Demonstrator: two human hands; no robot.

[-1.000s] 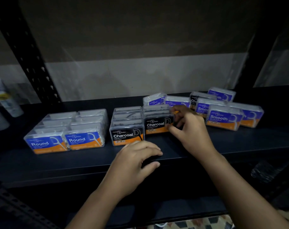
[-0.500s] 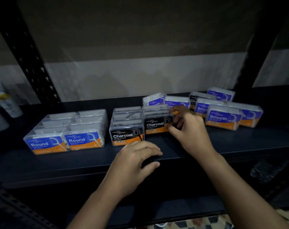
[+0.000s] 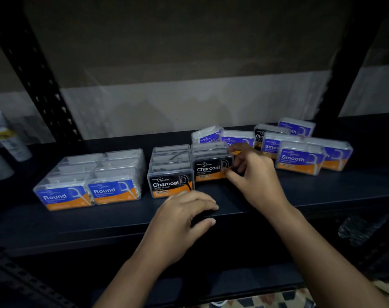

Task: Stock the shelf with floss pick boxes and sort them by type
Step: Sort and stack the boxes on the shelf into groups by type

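On the dark shelf [image 3: 100, 221] stand two rows of blue Round boxes [image 3: 113, 191] at the left and two rows of black Charcoal boxes [image 3: 170, 184] in the middle. My right hand [image 3: 253, 176] grips the right end of the front Charcoal box of the right row [image 3: 209, 168], thumb at its lower front corner, fingers curled over its top and side. My left hand [image 3: 180, 223] rests on the shelf's front edge, fingers loosely curled, holding nothing. A loose heap of purple Smooth boxes [image 3: 298, 160] lies at the right, with one Charcoal box [image 3: 260, 135] among them.
Black perforated shelf posts rise at the left [image 3: 40, 85] and right [image 3: 342, 70]. A grey wall closes the back. White bottles [image 3: 7, 136] stand on the neighbouring shelf at the far left. A lower shelf lies below in the dark.
My right hand's thumb has shifted slightly along the front corner of the Charcoal box. My left hand has stayed on the shelf edge.
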